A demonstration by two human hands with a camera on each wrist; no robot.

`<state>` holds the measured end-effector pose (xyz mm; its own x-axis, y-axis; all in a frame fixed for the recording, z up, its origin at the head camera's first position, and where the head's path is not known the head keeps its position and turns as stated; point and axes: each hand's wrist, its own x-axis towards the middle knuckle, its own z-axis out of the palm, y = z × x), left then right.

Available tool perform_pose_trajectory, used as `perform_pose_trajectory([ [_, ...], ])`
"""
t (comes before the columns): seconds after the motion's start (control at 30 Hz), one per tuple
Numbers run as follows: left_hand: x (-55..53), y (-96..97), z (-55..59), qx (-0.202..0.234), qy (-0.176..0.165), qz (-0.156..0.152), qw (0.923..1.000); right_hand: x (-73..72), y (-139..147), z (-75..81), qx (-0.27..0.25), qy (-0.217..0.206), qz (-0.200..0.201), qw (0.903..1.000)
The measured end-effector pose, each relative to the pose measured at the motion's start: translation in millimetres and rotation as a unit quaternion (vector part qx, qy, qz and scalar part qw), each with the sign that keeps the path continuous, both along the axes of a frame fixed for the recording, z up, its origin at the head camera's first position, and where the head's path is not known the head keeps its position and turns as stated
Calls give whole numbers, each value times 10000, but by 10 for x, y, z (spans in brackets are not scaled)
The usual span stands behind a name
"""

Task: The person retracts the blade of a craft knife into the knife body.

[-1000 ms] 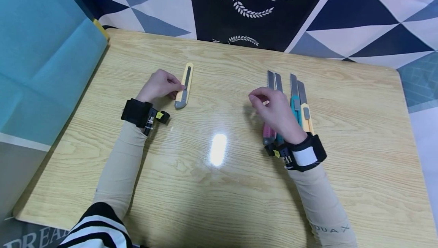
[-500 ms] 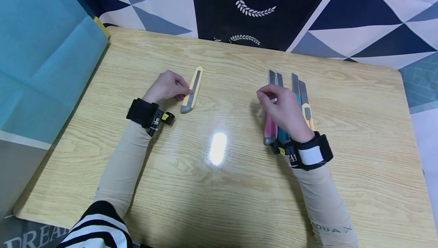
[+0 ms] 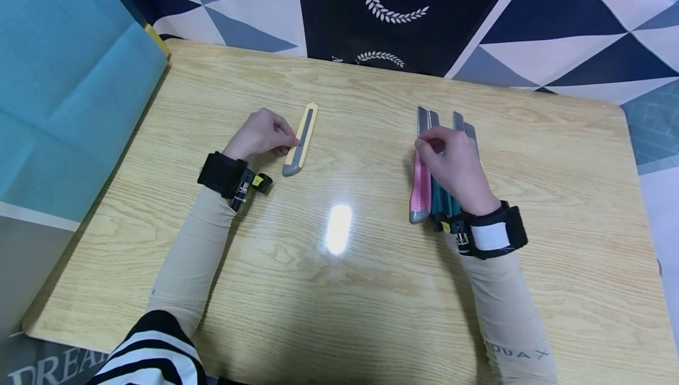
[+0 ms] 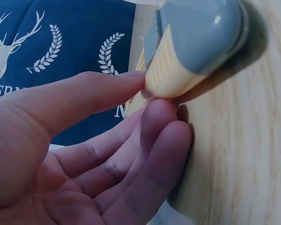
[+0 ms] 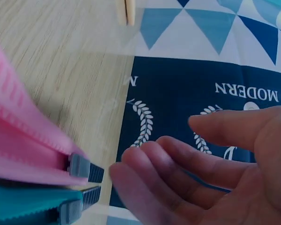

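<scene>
My left hand (image 3: pixel 260 134) pinches a yellow utility knife (image 3: pixel 301 140) with a grey end, by its side edge. In the left wrist view, the thumb and fingertips meet at the yellow body (image 4: pixel 173 70), close over the wood. No blade shows out of this knife. My right hand (image 3: pixel 453 161) hovers, fingers loosely curled and holding nothing, above a row of utility knives. Pink (image 3: pixel 420 196) and teal (image 3: pixel 439 199) ones show beside it, grey blades extended away from me. The hand and wrist hide much of the row's right part, where more blades (image 3: pixel 471 131) stick out.
The wooden table (image 3: pixel 339 302) has a far edge against a patterned cloth (image 3: pixel 371 13). A light blue covered block (image 3: pixel 69 90) stands along the left edge. Camera straps (image 3: pixel 498 232) sit on both wrists.
My left hand has moved right, carrying the yellow utility knife along. My right hand has slid right over the row, uncovering more of the pink knife and covering the yellow one there.
</scene>
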<state>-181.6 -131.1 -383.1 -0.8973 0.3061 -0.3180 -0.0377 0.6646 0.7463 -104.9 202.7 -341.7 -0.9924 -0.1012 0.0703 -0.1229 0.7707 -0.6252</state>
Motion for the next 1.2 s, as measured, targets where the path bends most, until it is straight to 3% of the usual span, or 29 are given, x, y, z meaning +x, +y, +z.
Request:
perform_pose_trajectory([
  [0.2, 7, -22, 43, -59, 151, 65, 9998, -21, 36, -25, 258, -223, -209, 9992],
  [0.37, 47, -9, 126, 120, 727, 307, 9968, -24, 50, -61, 565, -295, -312, 9975],
  [0.5, 102, 79, 189, 551, 1108, 265, 9920, -20, 38, -105, 739, -415, -326, 9959],
  [0.77, 228, 331, 211, 1187, 1488, -474, 9806, 6, -41, -202, 1020, -525, -318, 9929],
  [0.97, 322, 521, 230, 1136, 1590, -855, 9770, 21, -86, -231, 1029, -715, -209, 9919],
  [1.2, 429, 712, 157, 1116, 1489, -1365, 9730, 26, -118, -218, 843, -1390, -204, 9865],
])
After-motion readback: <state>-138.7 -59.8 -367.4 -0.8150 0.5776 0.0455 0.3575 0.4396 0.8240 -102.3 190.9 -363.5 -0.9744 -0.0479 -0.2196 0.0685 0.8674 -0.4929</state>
